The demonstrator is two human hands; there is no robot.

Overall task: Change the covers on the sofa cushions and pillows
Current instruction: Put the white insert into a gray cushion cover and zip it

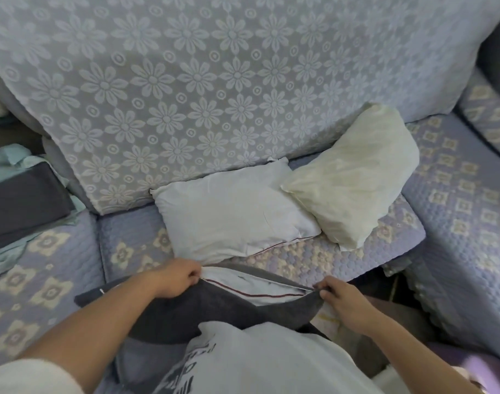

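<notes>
1. Left hand (178, 277) pinches the left end of the opening of a dark grey cover (214, 308), fingers curled round the fabric edge

2. Right hand (339, 298) pinches the opposite end of the same opening, thumb and fingertips closed on the cloth; whether it holds a zip pull cannot be told

3. The two grips pull apart along the opening, which keeps the mouth taut and straight. Judged reason: to seat the insert fully and line the edges up for closing

4. A white pillow insert (260, 285) with a dark red seam line shows inside the mouth, mostly swallowed by the cover. The covered pillow lies across the person's lap at the front edge of the seat cushion (314, 251)

5. Two bare pillows wait behind it on the seat: a white pillow (231, 211) lying flat against the sofa back (214, 81), and a cream pillow (354, 177) leaning partly over its right end. Judged: both not yet covered

6. A dark grey cushion (21, 203) sits at far left on pale green fabric (10, 160)

7. Step in hand, judged: closing the cover on the first pillow; task is early
</notes>
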